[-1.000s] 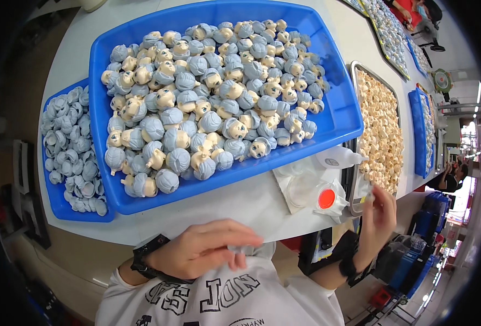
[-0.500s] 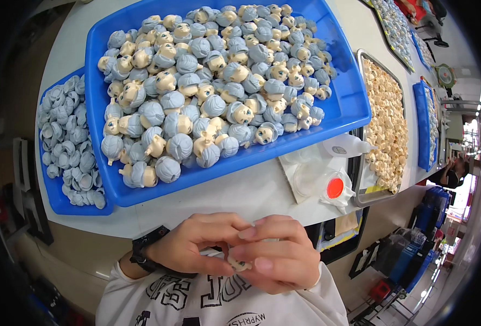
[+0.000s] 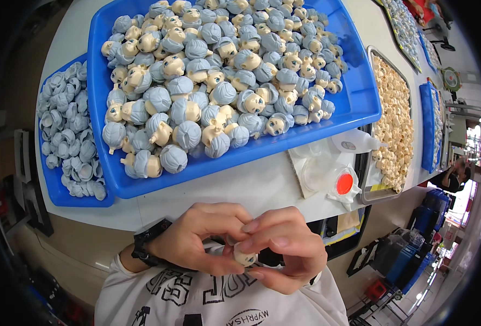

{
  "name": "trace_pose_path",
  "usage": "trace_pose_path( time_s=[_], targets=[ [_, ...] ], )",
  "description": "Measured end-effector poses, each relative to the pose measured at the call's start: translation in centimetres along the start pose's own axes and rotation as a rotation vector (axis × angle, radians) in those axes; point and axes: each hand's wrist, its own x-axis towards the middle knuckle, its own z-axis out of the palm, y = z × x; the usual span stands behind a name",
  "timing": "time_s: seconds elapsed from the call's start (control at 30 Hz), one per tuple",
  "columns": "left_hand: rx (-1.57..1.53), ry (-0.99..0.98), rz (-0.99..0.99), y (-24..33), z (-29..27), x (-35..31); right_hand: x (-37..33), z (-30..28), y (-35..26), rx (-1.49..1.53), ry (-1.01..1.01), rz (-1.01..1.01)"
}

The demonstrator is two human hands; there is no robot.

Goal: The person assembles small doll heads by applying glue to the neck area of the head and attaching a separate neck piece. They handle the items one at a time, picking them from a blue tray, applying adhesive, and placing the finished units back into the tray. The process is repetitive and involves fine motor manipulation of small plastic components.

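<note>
Close in front of my chest, a small cream doll head [image 3: 246,255] with a painted eye sits between my two hands. My left hand [image 3: 202,238] grips it from the left with thumb and curled fingers. From the other side, my right hand [image 3: 289,244] pinches it, fingers over the top and thumb beneath. Much of the head is hidden by fingers, so I cannot tell whether a hair piece is on it. Beyond the hands stands a large blue tray [image 3: 240,155] heaped with doll heads [image 3: 187,136] wearing grey-blue hair.
A smaller blue bin [image 3: 80,201] of loose grey-blue hair pieces [image 3: 66,127] stands at the left. To the right are a metal tray [image 3: 380,194] of cream parts [image 3: 392,119], a white squeeze bottle [image 3: 354,142] and a round red item [image 3: 344,183]. Another person [image 3: 457,175] is far right.
The doll head has turned, so its painted eye faces differently and more of it shows. My right fingers have shifted their grip. The view has moved slightly.
</note>
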Motion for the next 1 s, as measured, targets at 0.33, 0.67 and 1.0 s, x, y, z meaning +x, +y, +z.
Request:
trace_pose_path(
  time_s=[0.33, 0.67, 1.0],
  targets=[
    [0.06, -0.008, -0.048, 0.3, -0.2, 0.3, 0.3, -0.1, -1.9, -0.651, -0.054, -0.129],
    [0.036, 0.01, -0.207, 1.5, 0.9, 0.9, 0.5, -3.7, -3.0, -0.732, 0.052, -0.191],
    [-0.083, 0.01, -0.29, 1.1, 0.9, 0.6, 0.7, -7.0, -4.7, -1.149, 0.366, 0.166]
  ],
)
